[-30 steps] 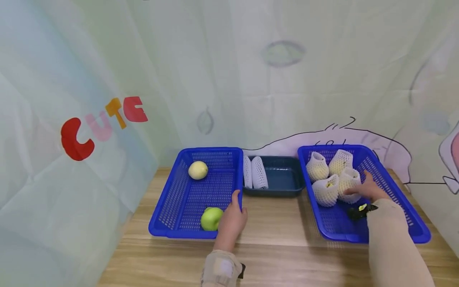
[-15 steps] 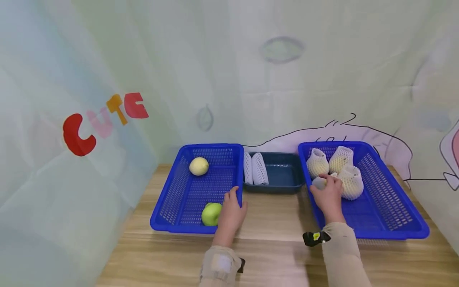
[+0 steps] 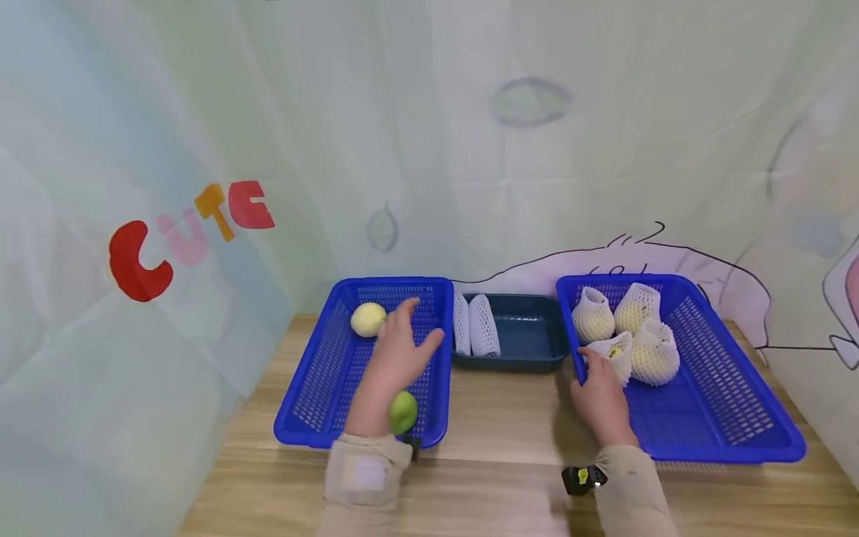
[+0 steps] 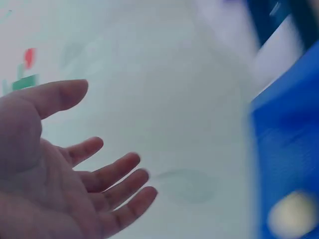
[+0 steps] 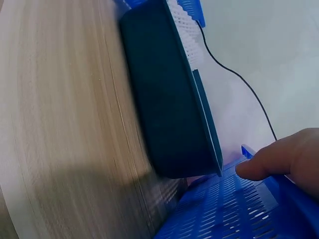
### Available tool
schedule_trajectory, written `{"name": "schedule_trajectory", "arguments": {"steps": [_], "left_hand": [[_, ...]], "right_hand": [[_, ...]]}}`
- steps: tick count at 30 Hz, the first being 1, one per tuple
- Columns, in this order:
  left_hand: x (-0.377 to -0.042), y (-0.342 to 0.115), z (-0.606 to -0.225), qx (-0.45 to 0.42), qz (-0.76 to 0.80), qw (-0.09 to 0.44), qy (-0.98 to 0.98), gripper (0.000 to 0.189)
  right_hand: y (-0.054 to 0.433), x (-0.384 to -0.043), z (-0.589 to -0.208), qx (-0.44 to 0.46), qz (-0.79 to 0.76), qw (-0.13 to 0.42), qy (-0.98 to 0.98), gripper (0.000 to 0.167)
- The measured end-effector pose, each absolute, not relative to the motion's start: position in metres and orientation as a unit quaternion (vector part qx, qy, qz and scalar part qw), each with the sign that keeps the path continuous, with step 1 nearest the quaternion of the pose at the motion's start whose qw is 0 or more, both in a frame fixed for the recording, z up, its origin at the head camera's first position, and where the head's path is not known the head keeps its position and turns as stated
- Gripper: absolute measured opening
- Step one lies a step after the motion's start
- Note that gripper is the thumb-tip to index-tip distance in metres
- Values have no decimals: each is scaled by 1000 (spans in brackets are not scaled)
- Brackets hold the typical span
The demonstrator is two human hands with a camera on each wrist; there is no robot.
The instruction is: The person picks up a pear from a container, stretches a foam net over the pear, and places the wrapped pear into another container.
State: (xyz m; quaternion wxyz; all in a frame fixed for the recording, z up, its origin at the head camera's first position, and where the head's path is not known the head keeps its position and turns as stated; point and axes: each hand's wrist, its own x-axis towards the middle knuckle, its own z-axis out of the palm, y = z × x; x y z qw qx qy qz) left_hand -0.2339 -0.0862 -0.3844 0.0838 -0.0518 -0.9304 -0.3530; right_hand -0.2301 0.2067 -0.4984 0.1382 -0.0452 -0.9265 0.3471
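Observation:
My left hand (image 3: 400,354) hovers over the left blue basket (image 3: 305,373) with spread fingers and holds nothing. Just beyond its fingertips lies a pale yellow round fruit (image 3: 367,320). A green apple (image 3: 403,412) sits at the basket's near end, partly hidden by my left wrist. My right hand (image 3: 602,399) grips the left rim of the right blue basket (image 3: 711,440), thumb (image 5: 259,167) against the outer wall. Next to those fingers lies a fruit in a white foam net (image 3: 620,362), partly covered by the hand; several more netted fruits (image 3: 654,354) are beside it.
Between the baskets stands a dark teal tray (image 3: 530,332) with white foam nets (image 3: 483,328) at its left end. Behind everything hangs a printed cloth (image 3: 429,149). The wooden table (image 3: 503,425) extends in front.
My left hand has left the left basket's right rim and moved left and forward over the basket. My right hand went from a netted fruit leftward to the right basket's left rim.

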Motion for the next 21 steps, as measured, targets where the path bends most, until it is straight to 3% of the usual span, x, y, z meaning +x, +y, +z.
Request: {"name": "schedule_trajectory", "arguments": {"steps": [4,7,11,15,21], "left_hand": [[-271,-120,-331,-62,-294,91,-949,63],[-317,-142,-324,-51,-276,68,-957,63],[-368,-172,-356,-21,-255,-15,-967,69],[-385,-196,-403,-8,-230,-103,-968,82],[-392,-204,-447,1,-171,-133,-976,89]], "right_hand": [[207,-230,-499,-58,339,134,-929,51],[208,-231,-498,-69,342,134,-928,51],[206,-235,-499,-76,355,138,-921,51],[202,-238,-499,-70,360,134,-921,51],[204,-231,-499,-79,355,136,-922,49]]}}
